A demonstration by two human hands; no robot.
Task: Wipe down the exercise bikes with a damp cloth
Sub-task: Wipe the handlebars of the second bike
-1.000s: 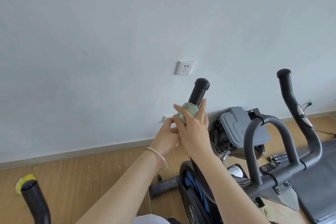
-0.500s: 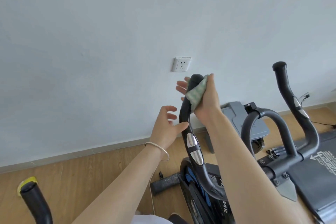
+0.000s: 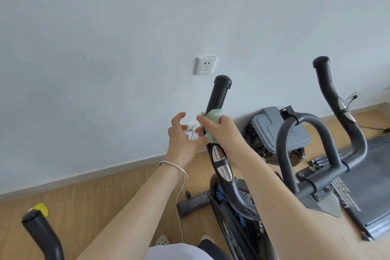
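We see our right hand [image 3: 221,131] wrapped around the left handlebar [image 3: 218,99] of the bike [image 3: 236,207], its fingers [image 3: 203,121] clamped on a pale green cloth [image 3: 213,117] that is pressed against the black grip. The cloth sits bunched between the palm and the bar, about midway up the grip, below the rounded end cap and just above the silver sensor plates [image 3: 220,162]. Our left hand [image 3: 182,139] is beside the same bar on its left, fingers spread apart and slightly curled, the thumb tip reaching toward the bar under the cloth; we cannot tell whether it touches. A thin bracelet [image 3: 173,164] circles the left wrist.

The right handlebar [image 3: 335,101] rises well apart on the right, joined to a curved centre loop [image 3: 295,133]. Behind the loop, a grey bin [image 3: 280,131] stands against the wall. A white socket [image 3: 205,65] is on the wall above the left bar. A white cord [image 3: 179,207] runs down over the wooden floor [image 3: 95,200]. At lower left, another black handlebar [image 3: 42,234] shows, with a yellow object [image 3: 41,208] just behind it. A treadmill deck [image 3: 371,175] lies at the right edge.
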